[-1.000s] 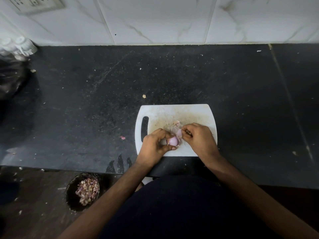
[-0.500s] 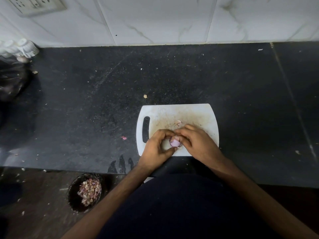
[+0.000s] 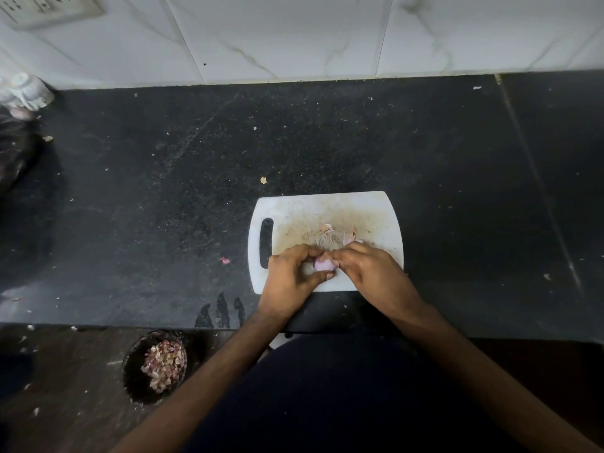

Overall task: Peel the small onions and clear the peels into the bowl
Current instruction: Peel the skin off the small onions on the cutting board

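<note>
Presently both hands, left (image 3: 291, 273) and right (image 3: 369, 273), pinch one small onion (image 3: 322, 264) over the cutting board's (image 3: 330, 207) near edge, each grip closed on it, apparently picking skin; loosened peel could drop off the table's front edge, missing the bowl (image 3: 157, 366).

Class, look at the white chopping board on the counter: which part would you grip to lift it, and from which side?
Grip the chopping board by its handle slot, coming from the left. The slot is cut through the left edge and is uncovered, while both hands and peels occupy the middle and near edge.
</note>
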A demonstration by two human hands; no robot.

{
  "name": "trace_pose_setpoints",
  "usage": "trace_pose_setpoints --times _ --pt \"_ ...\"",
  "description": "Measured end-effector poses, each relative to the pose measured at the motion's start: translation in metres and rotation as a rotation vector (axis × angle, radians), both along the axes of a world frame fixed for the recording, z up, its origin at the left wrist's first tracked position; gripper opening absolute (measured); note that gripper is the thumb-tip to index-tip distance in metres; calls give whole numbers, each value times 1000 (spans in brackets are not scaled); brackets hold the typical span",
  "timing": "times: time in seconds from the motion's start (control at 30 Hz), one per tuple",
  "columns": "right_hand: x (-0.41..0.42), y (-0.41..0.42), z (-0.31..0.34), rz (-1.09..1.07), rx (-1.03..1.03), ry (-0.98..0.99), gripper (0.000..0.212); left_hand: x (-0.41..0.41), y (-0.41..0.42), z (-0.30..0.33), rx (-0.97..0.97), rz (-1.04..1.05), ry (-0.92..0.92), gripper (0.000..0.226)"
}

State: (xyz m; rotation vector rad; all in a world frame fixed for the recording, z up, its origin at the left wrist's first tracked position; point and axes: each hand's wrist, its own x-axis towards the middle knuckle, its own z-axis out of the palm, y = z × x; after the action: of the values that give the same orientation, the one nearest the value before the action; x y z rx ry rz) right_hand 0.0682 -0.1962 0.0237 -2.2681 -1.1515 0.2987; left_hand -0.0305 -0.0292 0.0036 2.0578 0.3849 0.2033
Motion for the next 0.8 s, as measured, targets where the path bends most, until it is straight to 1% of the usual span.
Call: trace_pose_setpoints --times 0.1,0.23,0.33,0.43,0.57,0.8 --pt "1 1 0 13 19 -4 21 -1 2 -4 32 -7 2 31" --pt "1 1 2 78 4 -93 12 -1 6 -6 65 -57 -8 30" --pt "3 4 -1 32 8 -72 9 0 7 -5 155 -110 -1 28" --pt "-1 7 -3 -35 40 -49 1 1 8 -4 166 -128 -12 27" --pt "-9 13 -2 -121 13 -42 9 -2 7 -5 191 -136 -42 26" --pt "-16 19 5 -193 -59 -9 20 -2 6 -10 150 -116 -70 27"
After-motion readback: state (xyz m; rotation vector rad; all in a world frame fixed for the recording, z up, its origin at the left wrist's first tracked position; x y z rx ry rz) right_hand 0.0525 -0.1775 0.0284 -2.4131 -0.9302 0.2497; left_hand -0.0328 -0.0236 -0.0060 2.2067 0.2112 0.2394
